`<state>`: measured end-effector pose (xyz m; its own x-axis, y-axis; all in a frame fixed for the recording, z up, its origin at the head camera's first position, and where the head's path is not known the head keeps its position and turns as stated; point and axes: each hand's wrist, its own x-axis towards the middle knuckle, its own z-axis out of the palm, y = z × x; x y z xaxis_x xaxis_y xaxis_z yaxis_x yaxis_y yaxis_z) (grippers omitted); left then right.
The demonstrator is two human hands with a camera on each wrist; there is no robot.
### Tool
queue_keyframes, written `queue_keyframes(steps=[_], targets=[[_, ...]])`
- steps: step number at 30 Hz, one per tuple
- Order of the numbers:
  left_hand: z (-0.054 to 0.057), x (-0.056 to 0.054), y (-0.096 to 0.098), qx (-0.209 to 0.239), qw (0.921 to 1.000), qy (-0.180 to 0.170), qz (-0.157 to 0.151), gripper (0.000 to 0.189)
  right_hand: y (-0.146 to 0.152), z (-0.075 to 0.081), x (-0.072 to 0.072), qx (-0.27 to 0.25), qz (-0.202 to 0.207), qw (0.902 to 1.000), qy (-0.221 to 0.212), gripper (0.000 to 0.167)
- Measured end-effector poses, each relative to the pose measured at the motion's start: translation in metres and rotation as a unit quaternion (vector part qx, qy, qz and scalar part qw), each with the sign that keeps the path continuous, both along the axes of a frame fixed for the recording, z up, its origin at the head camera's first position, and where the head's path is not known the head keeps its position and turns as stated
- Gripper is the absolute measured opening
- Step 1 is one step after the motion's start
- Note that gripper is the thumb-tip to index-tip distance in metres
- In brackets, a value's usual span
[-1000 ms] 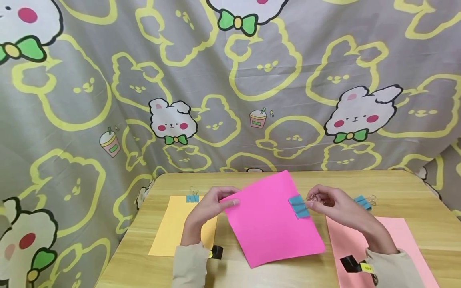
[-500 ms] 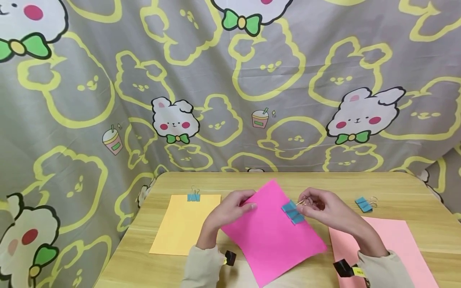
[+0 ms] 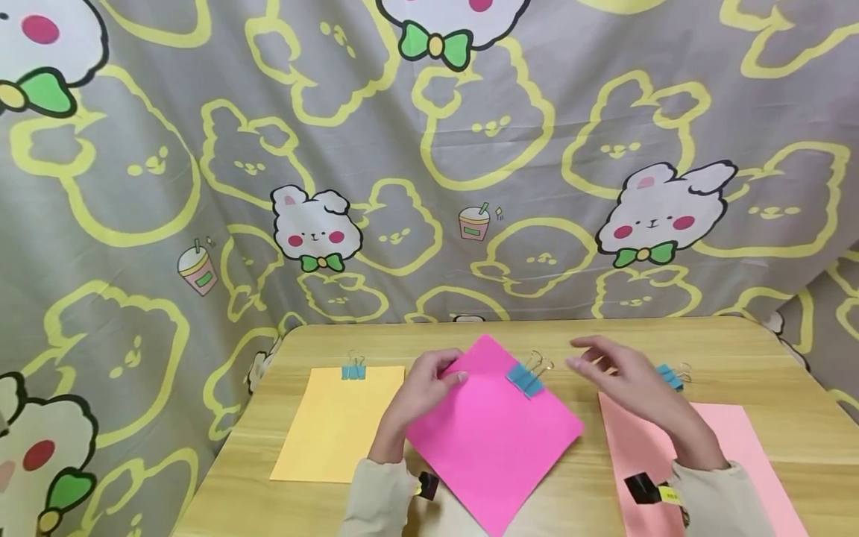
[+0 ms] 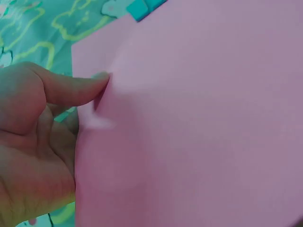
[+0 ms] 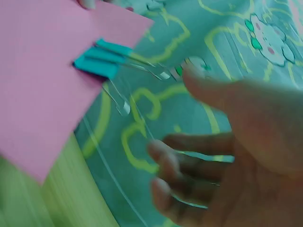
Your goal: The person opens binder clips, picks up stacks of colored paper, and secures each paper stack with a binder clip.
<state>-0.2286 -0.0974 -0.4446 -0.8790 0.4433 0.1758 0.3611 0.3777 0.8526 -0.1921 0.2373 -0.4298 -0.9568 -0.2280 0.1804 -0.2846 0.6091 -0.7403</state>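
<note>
My left hand (image 3: 429, 388) pinches the left edge of a bright pink sheet of paper (image 3: 493, 440), thumb on the front face. Tilted like a diamond, the sheet is held up over the table. A blue binder clip (image 3: 526, 379) grips its upper right edge, both wire handles sticking outward. In the right wrist view the same binder clip (image 5: 102, 59) stands apart from my right hand (image 5: 236, 142), whose fingers are loosely bent around nothing. From the head view, my right hand (image 3: 624, 377) hovers just right of the clip's handles. The left hand's other fingers are behind the paper.
A yellow sheet (image 3: 335, 425) with a blue binder clip (image 3: 353, 371) on its top edge lies at the left of the wooden table (image 3: 537, 335). At the right lie a light pink sheet (image 3: 731, 447) and another blue clip (image 3: 669, 377). A patterned curtain (image 3: 429, 298) hangs behind.
My right hand has let go of the clip's handles and drawn back to the right. The pink sheet has turned into a diamond and shifted left, with the clip staying on its edge.
</note>
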Motion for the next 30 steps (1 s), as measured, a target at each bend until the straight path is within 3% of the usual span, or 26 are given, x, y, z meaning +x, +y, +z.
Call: queue_keyframes(steps=[3, 6, 11, 15, 20, 26, 30], targets=[[-0.007, -0.006, -0.004, 0.022, 0.9993, -0.019, 0.025, 0.017, 0.020, -0.003, -0.002, 0.027, -0.083, 0.9939, 0.069, 0.041], [-0.015, -0.010, -0.009, 0.042, 0.9975, -0.031, 0.049, 0.017, 0.041, -0.009, -0.003, 0.045, -0.147, 0.9825, 0.106, 0.035], [-0.031, -0.016, -0.015, 0.060, 0.9906, -0.053, 0.111, 0.018, 0.067, -0.024, -0.005, 0.082, -0.210, 0.9695, 0.096, 0.035], [-0.044, -0.018, -0.017, 0.065, 0.9806, -0.077, 0.168, 0.022, 0.081, -0.033, -0.005, 0.109, -0.214, 0.9700, 0.036, 0.045], [-0.052, -0.020, -0.017, 0.033, 0.9698, -0.085, 0.226, 0.019, 0.091, -0.041, -0.008, 0.123, -0.203, 0.9712, -0.022, 0.054], [-0.054, -0.021, -0.016, -0.030, 0.9664, -0.052, 0.250, 0.015, 0.093, -0.053, -0.012, 0.137, -0.204, 0.9690, -0.025, 0.051], [-0.051, -0.016, -0.014, -0.110, 0.9604, -0.050, 0.251, 0.017, 0.096, -0.057, -0.010, 0.134, -0.220, 0.9656, -0.035, 0.052]])
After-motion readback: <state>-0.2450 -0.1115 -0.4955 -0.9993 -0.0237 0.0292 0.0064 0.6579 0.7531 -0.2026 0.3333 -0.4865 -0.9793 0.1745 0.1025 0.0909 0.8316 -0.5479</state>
